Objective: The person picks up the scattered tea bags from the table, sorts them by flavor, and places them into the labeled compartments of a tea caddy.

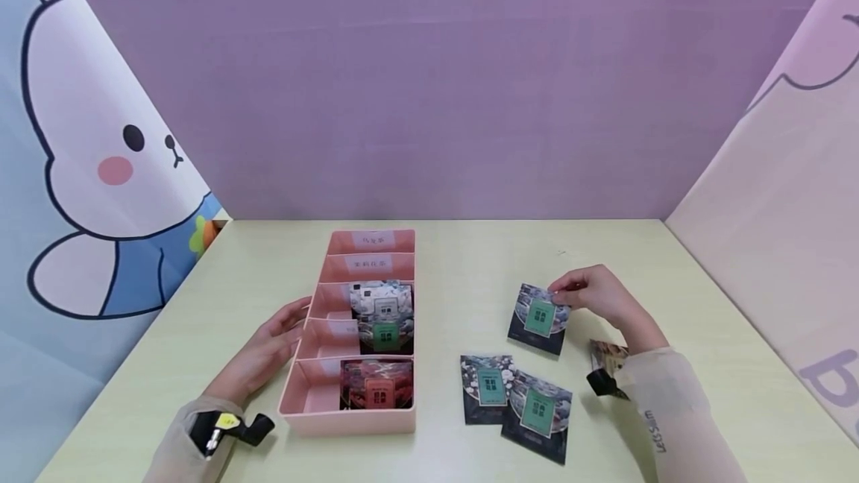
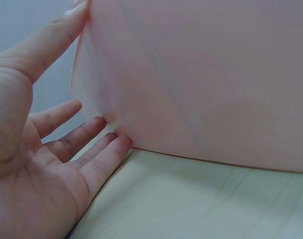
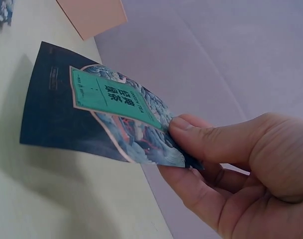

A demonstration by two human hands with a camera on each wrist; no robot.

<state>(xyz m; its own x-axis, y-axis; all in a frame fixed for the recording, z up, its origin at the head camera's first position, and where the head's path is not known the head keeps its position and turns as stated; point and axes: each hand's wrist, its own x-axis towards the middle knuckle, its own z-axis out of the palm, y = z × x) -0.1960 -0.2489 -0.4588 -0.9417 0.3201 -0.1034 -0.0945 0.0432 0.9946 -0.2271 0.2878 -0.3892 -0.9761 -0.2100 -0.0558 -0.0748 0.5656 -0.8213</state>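
Between thumb and fingers, my right hand [image 1: 600, 297] pinches a dark green-tea sachet [image 1: 537, 321] by its top corner. In the right wrist view that tea sachet [image 3: 111, 107] is tilted above the table, its green label showing. My left hand [image 1: 268, 349] rests against the left side of a pink divided box [image 1: 347, 423]; in the left wrist view its fingertips [image 2: 122, 142] touch the wall [image 2: 206, 89] with the fingers fairly straight. Inside the box stand a red sachet [image 1: 377, 384] in the front compartment, a green-labelled sachet [image 1: 385, 336] behind it, and a pale sachet [image 1: 382, 297] further back.
Two sachets lie overlapping right of the box: a jasmine-patterned one [image 1: 479, 405] and a green-labelled one [image 1: 537, 416]. A brownish sachet [image 1: 607, 355] is partly hidden by my right wrist. The two rear compartments bear white labels [image 1: 373, 239]. A purple panel [image 1: 443, 95] stands behind the table.
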